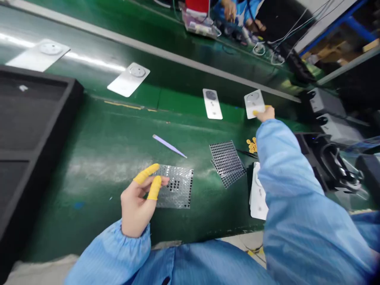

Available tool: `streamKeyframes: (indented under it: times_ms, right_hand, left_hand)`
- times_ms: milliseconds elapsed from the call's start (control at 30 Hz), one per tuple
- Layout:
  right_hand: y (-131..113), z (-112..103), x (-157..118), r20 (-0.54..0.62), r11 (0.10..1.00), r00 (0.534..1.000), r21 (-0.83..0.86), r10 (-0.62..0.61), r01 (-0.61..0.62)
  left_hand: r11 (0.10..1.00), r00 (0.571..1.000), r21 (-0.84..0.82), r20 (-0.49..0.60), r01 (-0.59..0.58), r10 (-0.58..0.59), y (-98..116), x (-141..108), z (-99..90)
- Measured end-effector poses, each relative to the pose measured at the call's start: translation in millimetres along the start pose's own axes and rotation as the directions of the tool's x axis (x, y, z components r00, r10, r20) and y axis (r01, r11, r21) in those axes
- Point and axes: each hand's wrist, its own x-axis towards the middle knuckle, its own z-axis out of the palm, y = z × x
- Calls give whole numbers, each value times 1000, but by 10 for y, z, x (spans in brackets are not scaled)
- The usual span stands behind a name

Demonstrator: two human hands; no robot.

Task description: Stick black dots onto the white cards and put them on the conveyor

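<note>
My left hand point(141, 200), with yellow finger cots on two fingers, is over the left part of a clear sheet point(178, 198) carrying small black dots. Its fingers are curved and apart, with nothing visible between them. At the upper right my right hand point(266, 114) grips the lower edge of a white plate point(253, 99) with a round part on it. Two dotted sheets point(227, 160) overlap between my arms. A purple pointed tool point(169, 146) lies beyond the clear sheet. White plates point(257, 202) are stacked beside my right sleeve.
Three more white plates point(212, 105) lie along the far strip. A black tray point(56, 118) stands at the left. Yellow finger cots point(251, 145) and dark tweezers lie near my right forearm. Across the bench are another person's hands, a plastic box point(200, 25) and cables.
</note>
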Motion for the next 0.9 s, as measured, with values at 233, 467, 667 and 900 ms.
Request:
streamKeyframes:
  times_ms: [233,467,667,900]
  right_hand:
    - [-400,636,-2365,347,692,777,706,-525,152]
    - [-204,1258,-3026,60,611,650,413,-758,675]
    - [-406,1268,-3099,-120,639,781,506,-613,579]
    - [-546,1041,-3230,14,433,596,701,-803,567]
  left_hand:
    - [963,994,-268,109,10,20,280,-81,248]
    - [995,930,-20,-357,-96,82,354,-277,-470]
    - [958,959,39,-6,283,-283,163,-610,-538]
    - [965,970,-139,138,221,-202,-13,-364,-170]
